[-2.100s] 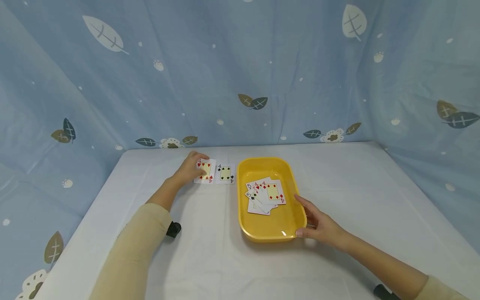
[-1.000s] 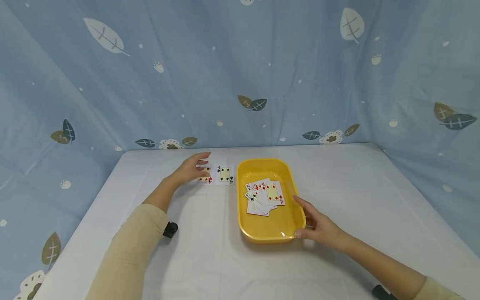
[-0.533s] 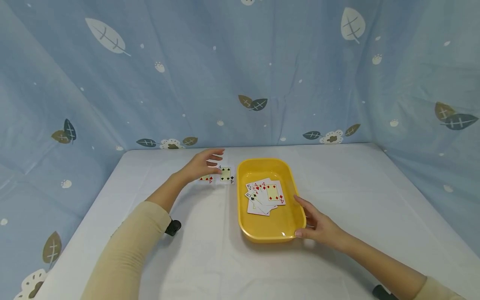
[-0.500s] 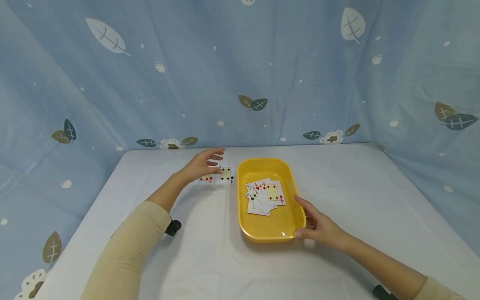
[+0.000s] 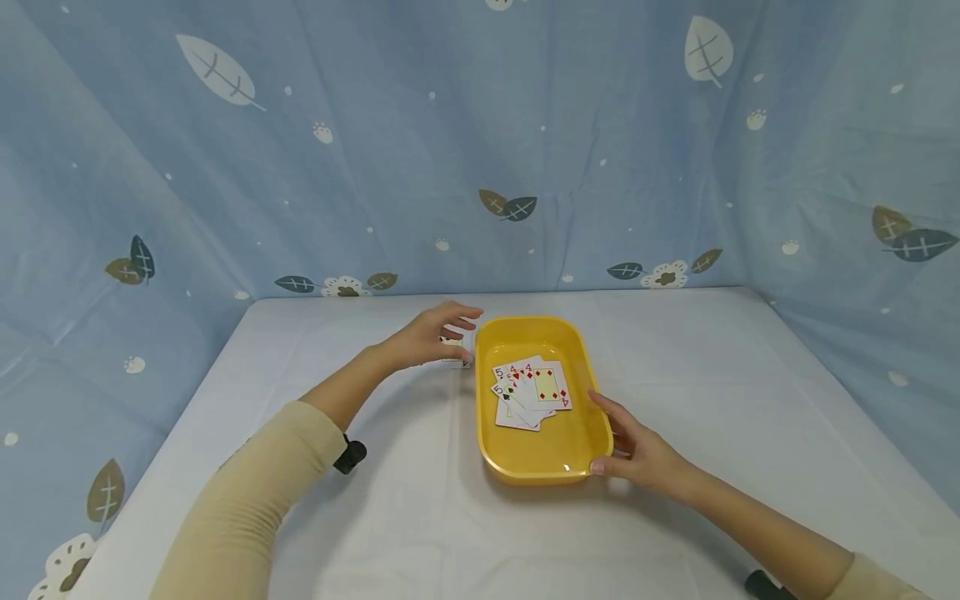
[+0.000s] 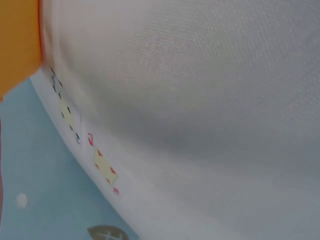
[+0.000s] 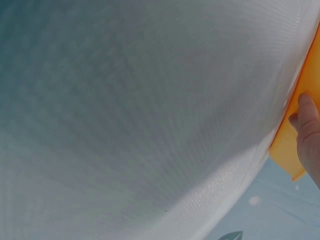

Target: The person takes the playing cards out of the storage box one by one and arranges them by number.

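Observation:
My left hand is over two playing cards on the table, fingers spread and nothing in them, fingertips right at the left rim of a yellow plastic tray. The four of spades shows between its fingers and thumb. The heart card is hidden under the hand in the head view; the left wrist view shows this red-pipped card lying flat beside the spade card. My right hand holds the tray's lower right side, thumb at the rim. Inside the tray lie several overlapping cards, the four of diamonds on top.
A white cloth covers the table. Blue leaf-patterned curtain fabric hangs along the back and both sides. Black wrist devices show under the left forearm and the right forearm.
My left hand first pressed the four of hearts, then lifted off and moved right, across the four of spades to the tray's rim. The right hand and tray have stayed put.

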{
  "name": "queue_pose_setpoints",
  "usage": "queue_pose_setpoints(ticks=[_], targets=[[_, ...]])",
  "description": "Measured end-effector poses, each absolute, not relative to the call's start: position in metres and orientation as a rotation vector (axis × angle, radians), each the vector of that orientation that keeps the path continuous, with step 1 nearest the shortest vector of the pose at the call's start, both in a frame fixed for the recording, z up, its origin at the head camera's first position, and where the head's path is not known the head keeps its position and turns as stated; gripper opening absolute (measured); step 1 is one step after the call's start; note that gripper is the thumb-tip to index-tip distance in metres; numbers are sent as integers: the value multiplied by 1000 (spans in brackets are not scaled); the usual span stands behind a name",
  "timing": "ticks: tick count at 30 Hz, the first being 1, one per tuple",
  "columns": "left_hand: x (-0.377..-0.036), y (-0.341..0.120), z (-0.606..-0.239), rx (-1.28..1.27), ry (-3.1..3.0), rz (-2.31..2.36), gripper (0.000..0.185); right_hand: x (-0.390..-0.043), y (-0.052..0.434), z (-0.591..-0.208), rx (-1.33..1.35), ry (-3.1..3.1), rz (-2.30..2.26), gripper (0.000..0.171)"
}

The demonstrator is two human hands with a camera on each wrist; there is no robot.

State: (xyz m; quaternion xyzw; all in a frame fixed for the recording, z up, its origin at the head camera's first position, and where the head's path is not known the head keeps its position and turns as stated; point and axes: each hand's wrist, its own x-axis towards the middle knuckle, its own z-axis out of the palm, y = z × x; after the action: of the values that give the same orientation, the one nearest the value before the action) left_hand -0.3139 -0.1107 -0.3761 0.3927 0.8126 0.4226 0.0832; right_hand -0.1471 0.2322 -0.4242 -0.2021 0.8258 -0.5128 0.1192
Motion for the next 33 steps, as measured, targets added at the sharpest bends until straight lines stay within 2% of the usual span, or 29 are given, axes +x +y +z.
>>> queue_pose_setpoints(ticks=[11, 33], targets=[[-309, -85, -374, 1341, 2315, 1216, 70, -148, 232, -427, -630, 2452, -1499, 88], [-303, -30, -384, 1202, 2326, 1192, 67, -148, 231, -425, -640, 2433, -1513, 87]])
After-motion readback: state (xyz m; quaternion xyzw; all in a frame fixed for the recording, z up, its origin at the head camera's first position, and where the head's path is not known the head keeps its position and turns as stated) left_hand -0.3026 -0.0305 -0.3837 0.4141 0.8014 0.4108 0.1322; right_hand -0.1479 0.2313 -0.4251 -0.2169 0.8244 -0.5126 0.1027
